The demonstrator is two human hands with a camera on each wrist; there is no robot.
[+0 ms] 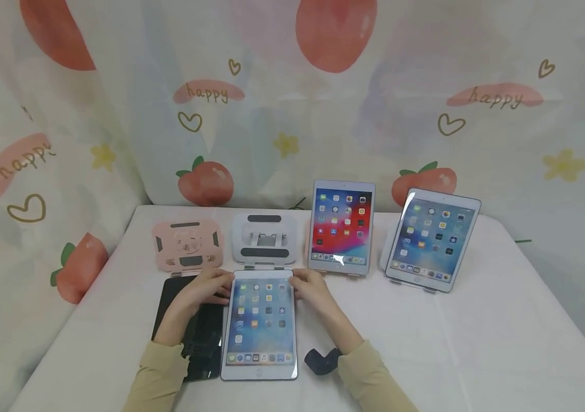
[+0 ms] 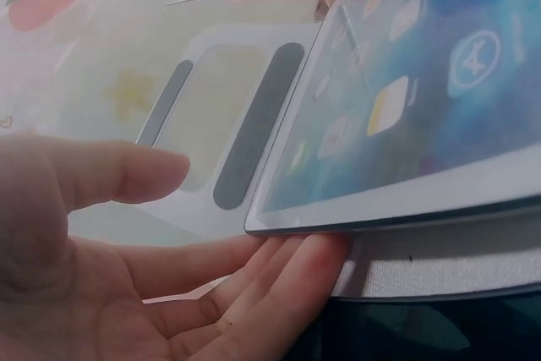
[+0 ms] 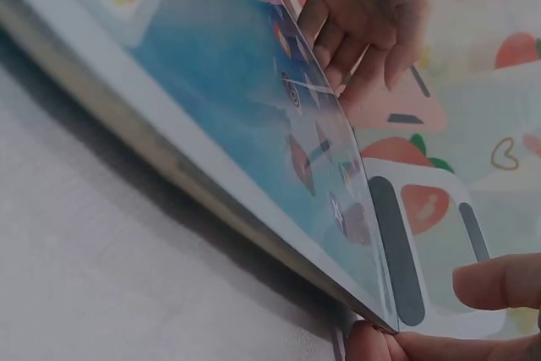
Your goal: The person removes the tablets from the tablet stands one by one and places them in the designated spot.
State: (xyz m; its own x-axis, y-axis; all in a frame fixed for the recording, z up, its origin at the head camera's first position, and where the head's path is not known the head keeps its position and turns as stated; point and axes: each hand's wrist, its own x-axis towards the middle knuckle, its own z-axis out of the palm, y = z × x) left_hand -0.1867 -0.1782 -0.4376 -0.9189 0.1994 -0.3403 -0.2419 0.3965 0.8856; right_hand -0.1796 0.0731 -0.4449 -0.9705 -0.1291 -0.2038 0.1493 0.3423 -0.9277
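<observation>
A white tablet with a lit screen lies at the table's middle, its far edge raised. My left hand is at its far left corner. In the left wrist view its fingers lie straight under the tablet, and the thumb stands off it. My right hand is at the far right corner. There a fingertip sits under the tablet while the thumb hovers apart. A white stand lies flat just beyond.
A dark tablet lies under my left forearm. A pink stand lies flat at the back left. Two lit tablets lean on stands at the back right. A small black object sits by my right sleeve.
</observation>
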